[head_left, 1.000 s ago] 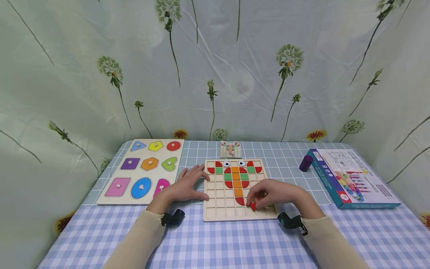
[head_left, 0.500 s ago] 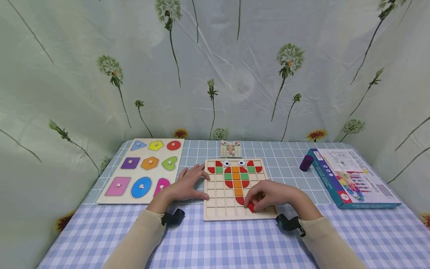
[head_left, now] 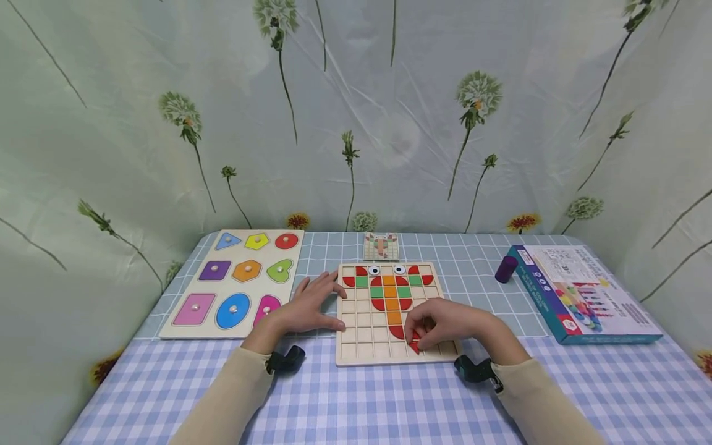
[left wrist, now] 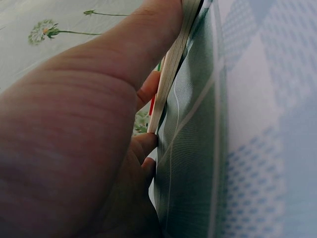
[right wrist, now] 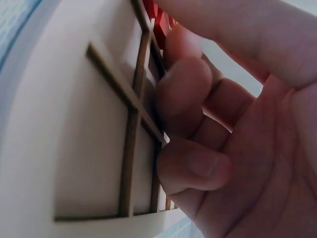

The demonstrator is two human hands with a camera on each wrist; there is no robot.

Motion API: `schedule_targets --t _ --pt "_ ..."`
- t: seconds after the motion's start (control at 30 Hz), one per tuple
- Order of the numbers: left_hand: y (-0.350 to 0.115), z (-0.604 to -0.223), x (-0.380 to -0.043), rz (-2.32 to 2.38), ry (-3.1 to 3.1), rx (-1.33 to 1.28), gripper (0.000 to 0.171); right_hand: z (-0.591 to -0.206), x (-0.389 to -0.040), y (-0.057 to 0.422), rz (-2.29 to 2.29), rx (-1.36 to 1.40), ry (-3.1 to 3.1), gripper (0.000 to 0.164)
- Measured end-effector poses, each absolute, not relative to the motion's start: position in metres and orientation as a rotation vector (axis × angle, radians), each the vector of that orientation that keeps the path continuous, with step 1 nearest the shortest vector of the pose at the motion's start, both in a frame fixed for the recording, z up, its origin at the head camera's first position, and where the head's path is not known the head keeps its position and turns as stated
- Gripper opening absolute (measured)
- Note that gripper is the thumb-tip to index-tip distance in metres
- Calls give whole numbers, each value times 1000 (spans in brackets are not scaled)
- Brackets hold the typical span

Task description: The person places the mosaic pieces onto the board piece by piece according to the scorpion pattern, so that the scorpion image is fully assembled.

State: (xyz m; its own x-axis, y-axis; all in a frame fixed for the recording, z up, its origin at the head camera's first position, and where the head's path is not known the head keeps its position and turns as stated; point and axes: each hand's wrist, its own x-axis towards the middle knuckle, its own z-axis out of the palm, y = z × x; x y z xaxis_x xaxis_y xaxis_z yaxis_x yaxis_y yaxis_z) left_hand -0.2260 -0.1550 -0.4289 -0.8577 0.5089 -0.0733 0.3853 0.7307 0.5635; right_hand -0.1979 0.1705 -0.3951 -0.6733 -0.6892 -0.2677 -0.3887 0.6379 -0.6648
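A wooden grid board (head_left: 358, 352) lies on the table, with red, green and orange pieces and two eye pieces set in its squares. My right hand (head_left: 442, 322) is over the lower right of the board, thumb and fingertips pinching a small pointed red piece (head_left: 415, 348). That piece sits right at the grid, beside a red rounded piece (head_left: 397, 332) at the foot of the orange column (head_left: 394, 304). In the right wrist view the other fingers curl close to the grid ribs (right wrist: 130, 163). My left hand (head_left: 311, 307) rests with spread fingers along the board's left edge.
Behind the board is a small picture card (head_left: 381, 247) with a similar pattern. On the left lies a knobbed shape puzzle (head_left: 203, 290). A purple cylinder (head_left: 506, 269) and a flat toy box (head_left: 586, 296) are at the right. A floral curtain (head_left: 411, 123) hangs behind.
My right hand has shifted slightly left with the red piece, bringing it down against the grid beside the red rounded piece. My left hand has stayed at the board's edge.
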Motion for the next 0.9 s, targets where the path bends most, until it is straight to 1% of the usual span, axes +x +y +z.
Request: schedule_targets --t 0.27,0.57,0.9 --pt "-156 -431 -226 803 2713 699 55 -395 -198 172 -805 -779 2381 22" --pt "-155 -430 -226 800 2712 704 54 -396 -198 169 -793 -752 2398 19" --pt "-155 -429 -226 803 2705 687 54 -393 -195 167 -804 -744 2394 20"
